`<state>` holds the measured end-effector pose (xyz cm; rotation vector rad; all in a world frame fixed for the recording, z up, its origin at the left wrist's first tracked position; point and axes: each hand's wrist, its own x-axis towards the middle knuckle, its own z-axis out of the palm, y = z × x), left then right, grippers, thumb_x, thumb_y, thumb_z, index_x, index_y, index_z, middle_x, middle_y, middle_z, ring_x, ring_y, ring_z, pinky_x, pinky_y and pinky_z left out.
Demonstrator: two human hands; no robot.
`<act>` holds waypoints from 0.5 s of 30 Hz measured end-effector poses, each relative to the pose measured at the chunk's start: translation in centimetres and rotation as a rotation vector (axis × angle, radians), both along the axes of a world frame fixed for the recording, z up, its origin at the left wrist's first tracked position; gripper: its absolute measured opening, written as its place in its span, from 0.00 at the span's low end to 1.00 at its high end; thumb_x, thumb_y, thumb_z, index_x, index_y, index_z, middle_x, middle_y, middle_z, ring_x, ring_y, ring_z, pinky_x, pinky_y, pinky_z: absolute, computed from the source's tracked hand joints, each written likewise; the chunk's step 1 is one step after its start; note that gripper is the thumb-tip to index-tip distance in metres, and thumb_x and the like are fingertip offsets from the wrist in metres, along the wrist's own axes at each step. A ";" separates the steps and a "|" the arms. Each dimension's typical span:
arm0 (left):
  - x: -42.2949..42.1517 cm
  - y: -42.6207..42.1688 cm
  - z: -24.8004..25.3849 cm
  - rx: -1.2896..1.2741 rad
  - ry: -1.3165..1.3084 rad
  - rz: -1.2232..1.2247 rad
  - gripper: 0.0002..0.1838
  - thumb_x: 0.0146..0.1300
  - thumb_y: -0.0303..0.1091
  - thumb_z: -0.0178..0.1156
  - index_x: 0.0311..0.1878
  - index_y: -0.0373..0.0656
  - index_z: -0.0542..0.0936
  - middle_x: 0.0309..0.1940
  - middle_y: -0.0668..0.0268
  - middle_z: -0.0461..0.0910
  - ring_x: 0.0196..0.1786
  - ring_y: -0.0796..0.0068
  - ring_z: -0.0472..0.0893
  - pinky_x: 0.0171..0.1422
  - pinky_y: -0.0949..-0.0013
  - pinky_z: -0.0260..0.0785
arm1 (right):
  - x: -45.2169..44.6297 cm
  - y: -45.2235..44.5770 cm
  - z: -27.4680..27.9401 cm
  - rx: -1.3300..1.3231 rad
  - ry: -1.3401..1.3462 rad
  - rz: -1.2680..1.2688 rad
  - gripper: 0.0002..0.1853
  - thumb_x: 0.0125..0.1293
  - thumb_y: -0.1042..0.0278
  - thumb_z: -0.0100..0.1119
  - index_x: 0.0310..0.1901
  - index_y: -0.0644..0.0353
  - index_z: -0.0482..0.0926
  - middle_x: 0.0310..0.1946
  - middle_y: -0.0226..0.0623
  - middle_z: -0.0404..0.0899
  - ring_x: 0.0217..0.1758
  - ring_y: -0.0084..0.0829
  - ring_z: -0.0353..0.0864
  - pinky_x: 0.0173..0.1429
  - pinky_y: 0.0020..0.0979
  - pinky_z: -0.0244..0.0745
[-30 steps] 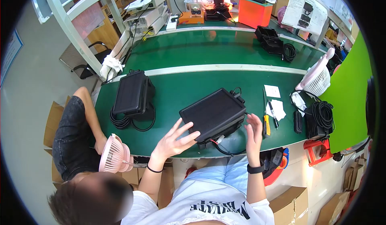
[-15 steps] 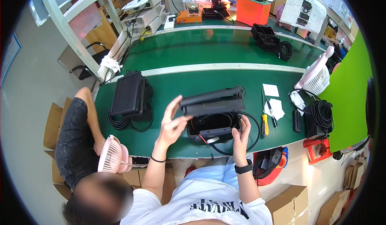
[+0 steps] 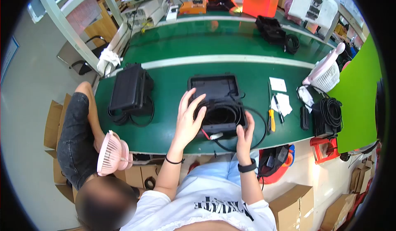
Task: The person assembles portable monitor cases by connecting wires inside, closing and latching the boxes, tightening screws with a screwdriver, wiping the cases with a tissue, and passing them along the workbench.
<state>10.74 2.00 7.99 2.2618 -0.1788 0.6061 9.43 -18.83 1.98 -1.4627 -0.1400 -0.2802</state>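
Note:
A black plastic case (image 3: 213, 86) lies in front of me with its lid folded back on the green table. Coiled black cable (image 3: 238, 115) sits inside its near half, and one loop runs out past the right side. At the front edge hang a red wire and a white connector (image 3: 215, 136). My left hand (image 3: 189, 117) is over the case's left side, fingers spread and nothing held. My right hand (image 3: 246, 133) is against or close beside its right side, thumb and fingers apart; whether it touches the case I cannot tell.
A closed black case (image 3: 131, 88) with cable stands left. A yellow-handled screwdriver (image 3: 271, 121), a pen, white papers (image 3: 282, 104) and a black box with coiled cable (image 3: 328, 121) lie right. A person with a pink fan (image 3: 112, 152) sits left; another is across the table.
The case's lid has swung back from half raised to lying open. My left hand has let go of the lid and moved right over the case. The view has shifted slightly.

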 end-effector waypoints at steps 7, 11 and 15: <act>-2.6 -1.7 0.6 0.187 0.006 0.023 0.32 0.67 0.42 0.64 0.71 0.42 0.71 0.70 0.56 0.71 0.75 0.49 0.65 0.78 0.53 0.57 | -0.2 -0.2 -0.3 -0.029 -0.005 0.004 0.31 0.72 0.70 0.56 0.74 0.62 0.59 0.73 0.41 0.60 0.77 0.35 0.59 0.78 0.35 0.55; -1.5 -2.1 0.5 0.109 0.021 0.031 0.31 0.64 0.42 0.67 0.69 0.43 0.74 0.65 0.54 0.74 0.70 0.49 0.70 0.77 0.54 0.58 | -0.3 -0.3 -0.3 -0.015 -0.007 0.022 0.31 0.72 0.70 0.56 0.73 0.62 0.60 0.73 0.41 0.60 0.77 0.36 0.60 0.77 0.35 0.56; -0.2 -1.8 0.9 0.085 -0.087 0.001 0.22 0.59 0.35 0.70 0.57 0.45 0.83 0.51 0.59 0.80 0.55 0.53 0.78 0.75 0.49 0.60 | -0.3 -0.6 0.0 0.005 0.019 0.058 0.30 0.71 0.70 0.56 0.72 0.62 0.61 0.71 0.39 0.61 0.77 0.34 0.60 0.77 0.35 0.57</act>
